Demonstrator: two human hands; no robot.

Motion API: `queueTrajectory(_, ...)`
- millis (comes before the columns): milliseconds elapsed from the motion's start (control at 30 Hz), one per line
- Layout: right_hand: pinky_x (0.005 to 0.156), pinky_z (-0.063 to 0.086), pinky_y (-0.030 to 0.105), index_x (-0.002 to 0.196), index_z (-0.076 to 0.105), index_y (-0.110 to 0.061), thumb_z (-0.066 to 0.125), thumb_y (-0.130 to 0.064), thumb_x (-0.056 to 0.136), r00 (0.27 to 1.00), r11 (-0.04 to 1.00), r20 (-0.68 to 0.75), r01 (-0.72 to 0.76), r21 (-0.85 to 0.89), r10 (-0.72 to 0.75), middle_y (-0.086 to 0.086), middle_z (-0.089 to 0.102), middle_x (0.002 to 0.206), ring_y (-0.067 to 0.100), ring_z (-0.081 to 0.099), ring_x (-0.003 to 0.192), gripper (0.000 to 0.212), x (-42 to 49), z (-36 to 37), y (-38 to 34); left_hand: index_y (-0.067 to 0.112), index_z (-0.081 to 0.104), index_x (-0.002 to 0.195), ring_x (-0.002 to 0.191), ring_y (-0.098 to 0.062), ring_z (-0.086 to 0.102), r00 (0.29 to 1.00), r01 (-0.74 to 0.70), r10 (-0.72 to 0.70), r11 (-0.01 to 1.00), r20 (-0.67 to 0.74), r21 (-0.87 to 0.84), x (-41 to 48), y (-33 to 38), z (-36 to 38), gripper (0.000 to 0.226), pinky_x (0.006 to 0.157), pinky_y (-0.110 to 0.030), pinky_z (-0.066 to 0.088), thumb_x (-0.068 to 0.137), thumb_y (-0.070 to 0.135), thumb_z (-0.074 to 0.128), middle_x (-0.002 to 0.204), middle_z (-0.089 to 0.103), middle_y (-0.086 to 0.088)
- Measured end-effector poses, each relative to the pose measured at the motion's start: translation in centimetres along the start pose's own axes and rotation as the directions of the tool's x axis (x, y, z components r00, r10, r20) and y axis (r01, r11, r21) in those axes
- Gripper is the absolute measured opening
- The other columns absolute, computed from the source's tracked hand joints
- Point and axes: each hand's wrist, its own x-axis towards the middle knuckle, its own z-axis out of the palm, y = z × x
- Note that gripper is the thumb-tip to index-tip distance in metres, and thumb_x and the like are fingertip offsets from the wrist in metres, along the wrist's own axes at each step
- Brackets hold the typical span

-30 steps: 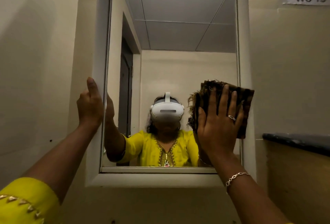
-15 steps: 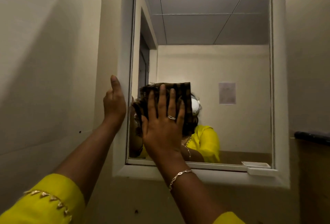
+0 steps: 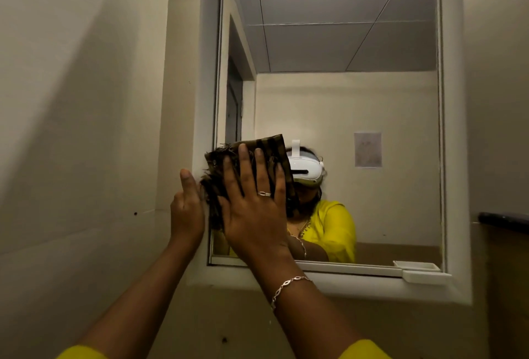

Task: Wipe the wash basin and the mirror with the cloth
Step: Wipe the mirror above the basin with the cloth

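Both hands are up at the glass, yellow sleeves [image 3: 363, 351] just showing at the bottom edge of the view. Look at the right hand [image 3: 254, 215], silver chain bracelet [image 3: 289, 284] on the wrist and a ring [image 3: 264, 194] on one finger: it is spread flat, fingers straight, pressing the dark brown striped cloth with the frayed edge [image 3: 272, 146] against the rectangular wall mirror [image 3: 343, 100]. No clench there, just palm pressure. The left hand [image 3: 186, 209] stands upright just beside it, laid against the left side of the wide white mirror frame [image 3: 452, 129], one digit pointing straight up and nothing held in it; its far fingers are hidden behind the cloth. So the cloth sits in the mirror's lower left corner, its fray spilling over the frame's inner edge. By the look of it, this is the mirror half of the job, mid-wipe. The wash basin is nowhere in view, so its state cannot be judged. Most of the glass lies above and to the right of the cloth, so the next move likely calls for a firm, flat stroke back across or up the pane, with even pressure so the folded cloth does not bunch. Farther off, a small white ledge [image 3: 423, 277] juts from the frame's lower right, and a dark counter edge [image 3: 503, 219] shows on the beige wall beyond.
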Motion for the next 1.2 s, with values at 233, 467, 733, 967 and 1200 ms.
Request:
queueTrajectory(233, 0.111, 0.014, 0.052, 0.144, 0.03, -0.019, 0.035, -0.04, 0.093, 0.999, 0.998, -0.007, -0.033, -0.044, 0.032, 0.01, 0.026, 0.152, 0.029, 0.015, 0.141, 0.056, -2.4, -1.4, 5.0, 0.021, 0.035, 0.058, 0.058, -0.013, 0.038, 0.997, 0.065, -0.065, 0.998, -0.037, 0.011, -2.4, -0.3, -0.5, 0.049, 0.056, -0.022, 0.026, 0.09, 0.05, 0.013, 0.06, 0.037, -0.003)
queueTrajectory(467, 0.111, 0.018, 0.054, 0.145, 0.029, -0.019, 0.027, -0.042, 0.095, 0.996, 0.988, -0.018, -0.088, -0.126, 0.086, 0.01, 0.022, 0.153, 0.03, 0.016, 0.142, 0.054, -4.8, -3.3, 11.5, 0.015, 0.036, 0.056, 0.052, -0.014, 0.032, 0.996, 0.083, -0.081, 0.995, -0.035, 0.053, -2.5, -0.5, -0.4, 0.053, 0.052, -0.025, 0.024, 0.095, 0.043, 0.013, 0.055, 0.032, -0.007)
queueTrajectory(733, 0.113, 0.014, 0.052, 0.145, 0.027, -0.018, 0.024, -0.043, 0.095, 0.982, 0.96, -0.05, -0.188, -0.208, 0.181, 0.011, 0.02, 0.154, 0.028, 0.014, 0.142, 0.056, -7.0, -5.1, 18.5, 0.016, 0.034, 0.057, 0.054, -0.013, 0.031, 0.997, 0.07, -0.067, 0.996, -0.048, 0.057, -3.0, 0.1, -0.3, 0.052, 0.053, -0.023, 0.021, 0.093, 0.047, 0.012, 0.057, 0.032, -0.005)
queueTrajectory(967, 0.112, 0.01, 0.051, 0.146, 0.022, -0.016, 0.016, -0.048, 0.096, 0.949, 0.929, -0.076, -0.316, -0.194, 0.307, 0.015, 0.019, 0.154, 0.032, 0.012, 0.142, 0.06, -6.8, -4.7, 17.6, 0.016, 0.035, 0.057, 0.053, -0.015, 0.032, 0.996, 0.066, -0.062, 0.996, -0.059, 0.066, -3.0, -0.2, -0.2, 0.052, 0.053, -0.024, 0.023, 0.096, 0.042, 0.013, 0.056, 0.033, -0.006)
queueTrajectory(1200, 0.111, 0.013, 0.052, 0.146, 0.024, -0.013, 0.027, -0.046, 0.093, 0.954, 0.941, -0.035, -0.299, -0.16, 0.297, 0.017, 0.019, 0.153, 0.034, 0.012, 0.141, 0.062, -6.2, -3.4, 11.9, 0.025, 0.027, 0.057, 0.047, 0.001, 0.039, 0.989, 0.094, -0.095, 0.995, -0.11, -0.014, -3.5, 0.8, 0.1, 0.044, 0.053, -0.014, 0.022, 0.098, 0.036, 0.015, 0.051, 0.037, 0.003)
